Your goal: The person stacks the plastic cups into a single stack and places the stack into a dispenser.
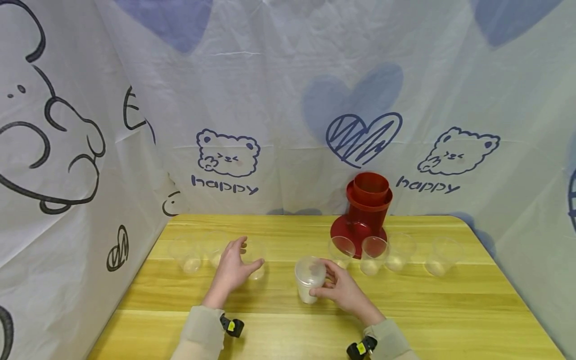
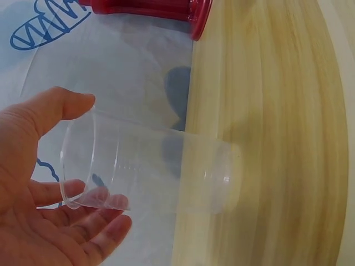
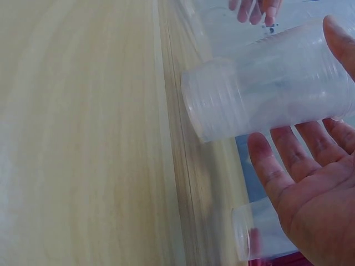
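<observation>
A single clear plastic cup (image 2: 150, 166) stands upright on the table by my left hand (image 1: 231, 267). In the left wrist view the thumb (image 2: 77, 104) is right at one side of its rim. The loosely spread fingers lie at the opposite side, partly seen through the plastic. My right hand (image 1: 344, 290) holds a stack of nested clear cups (image 3: 266, 83), thumb on one side and fingers (image 3: 274, 172) on the other. In the head view this stack (image 1: 308, 287) is upright near the middle of the table, right of the left hand.
More clear cups (image 1: 191, 262) stand at the left, beyond the left hand. Several others (image 1: 371, 262) form a row at the right. Behind that row rises a red cylinder on a wide round base (image 1: 368, 212). Printed cloth (image 1: 288, 100) hangs behind the wooden table (image 1: 279, 335).
</observation>
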`<state>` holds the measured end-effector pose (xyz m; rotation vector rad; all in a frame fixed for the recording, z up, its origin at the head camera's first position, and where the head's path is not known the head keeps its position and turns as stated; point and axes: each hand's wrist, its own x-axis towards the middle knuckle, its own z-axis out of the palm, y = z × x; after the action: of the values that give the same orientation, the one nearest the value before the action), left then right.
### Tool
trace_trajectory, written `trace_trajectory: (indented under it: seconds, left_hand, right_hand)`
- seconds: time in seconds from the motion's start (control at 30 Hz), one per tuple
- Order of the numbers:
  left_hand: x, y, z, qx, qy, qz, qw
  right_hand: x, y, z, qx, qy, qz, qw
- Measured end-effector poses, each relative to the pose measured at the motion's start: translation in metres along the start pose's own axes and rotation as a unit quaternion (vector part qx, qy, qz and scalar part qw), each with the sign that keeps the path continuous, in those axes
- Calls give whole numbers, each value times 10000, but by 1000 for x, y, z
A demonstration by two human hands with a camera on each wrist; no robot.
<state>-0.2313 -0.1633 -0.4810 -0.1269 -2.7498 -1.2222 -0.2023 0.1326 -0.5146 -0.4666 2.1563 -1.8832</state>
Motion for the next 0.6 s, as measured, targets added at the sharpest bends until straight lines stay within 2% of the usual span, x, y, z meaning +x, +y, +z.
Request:
trace_trajectory:
  seconds: [0.27, 0.6]
  left_hand:
    - [-2, 7, -3, -97, 300, 215, 9993]
    - [-5, 14, -7, -319, 470, 455, 9974]
  right_hand:
    - [-1, -1, 0, 68, -22, -6, 10000]
    - [0, 0, 1, 26, -16, 50, 10000]
